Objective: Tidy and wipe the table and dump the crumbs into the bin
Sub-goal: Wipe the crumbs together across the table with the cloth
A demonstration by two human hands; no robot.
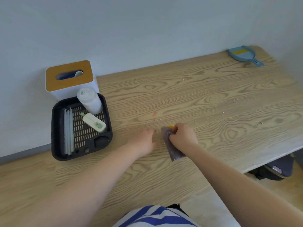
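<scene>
**Two hands, one cloth: crumbs still scattered across the wooden surface**

Near the middle of the surface point(205, 95), the right hand point(183, 135) bunches a greyish-purple cleaning cloth point(172, 148), fingers curled round its far end, a yellow patch showing there. The left hand point(144, 140) rests flat beside it, fingers loosely together, holding nothing. Soft and light, the cloth should fold under pressure; a grip at its bunched far end looks soundest. Its long axis runs far to near, trailing toward the person. Crumbs point(223, 112) lie to the right; a blue dustpan point(244, 54) waits at the far right corner.
</scene>
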